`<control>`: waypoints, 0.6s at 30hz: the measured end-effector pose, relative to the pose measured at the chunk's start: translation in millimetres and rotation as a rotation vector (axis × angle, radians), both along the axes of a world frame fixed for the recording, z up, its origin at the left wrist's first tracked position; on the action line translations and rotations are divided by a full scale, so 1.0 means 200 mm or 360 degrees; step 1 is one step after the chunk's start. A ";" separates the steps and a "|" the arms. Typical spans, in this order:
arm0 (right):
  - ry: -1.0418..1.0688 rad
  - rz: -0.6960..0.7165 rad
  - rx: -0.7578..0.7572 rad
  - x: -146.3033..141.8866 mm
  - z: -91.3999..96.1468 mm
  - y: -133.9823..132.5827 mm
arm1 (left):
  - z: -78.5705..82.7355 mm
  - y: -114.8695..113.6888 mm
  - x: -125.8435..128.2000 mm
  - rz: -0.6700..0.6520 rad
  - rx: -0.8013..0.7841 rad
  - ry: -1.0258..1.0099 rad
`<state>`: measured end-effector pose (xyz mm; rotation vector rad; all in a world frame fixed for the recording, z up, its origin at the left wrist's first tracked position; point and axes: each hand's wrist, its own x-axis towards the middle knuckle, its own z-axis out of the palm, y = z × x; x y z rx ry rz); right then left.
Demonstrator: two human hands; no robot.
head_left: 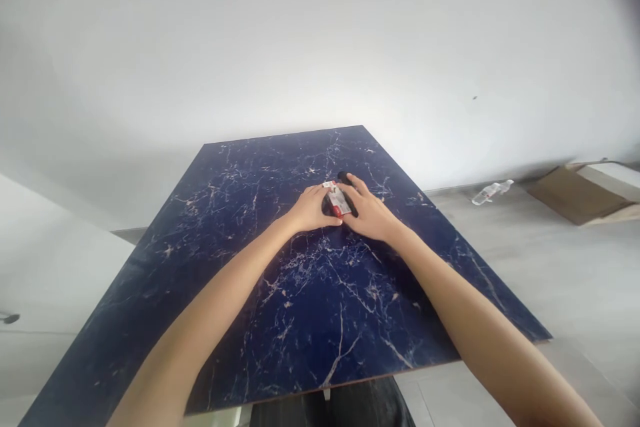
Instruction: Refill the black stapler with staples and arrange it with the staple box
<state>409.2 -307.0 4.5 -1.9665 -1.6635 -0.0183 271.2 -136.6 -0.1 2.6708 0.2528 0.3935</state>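
Head view shows both hands on the blue marble counter (310, 307): left hand (310, 210) and right hand (373, 213) together grasping a small red-white packet (339, 200).

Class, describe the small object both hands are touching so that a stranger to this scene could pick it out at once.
Start at the dark blue marble-patterned table that fills the middle of the view. Towards its far end, the left hand and right hand meet around a small white and red pack lying against something black. It is the only red and white thing on the table.
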 end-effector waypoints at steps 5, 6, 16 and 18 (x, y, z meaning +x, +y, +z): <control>0.0181 -0.0462 0.0175 0.38 -0.08 -0.06 | -0.02 -0.11 0.48 -0.0091 0.0019 0.0041; 0.0201 -0.0535 0.0204 0.43 -0.09 -0.08 | -0.03 -0.14 0.56 -0.0103 0.0018 0.0040; 0.0275 -0.1010 0.0312 0.57 -0.08 -0.16 | -0.05 -0.27 0.80 -0.0142 -0.0124 0.0083; 0.0146 -0.1046 0.0407 0.53 -0.08 -0.15 | -0.05 -0.27 0.73 -0.0098 -0.0088 0.0097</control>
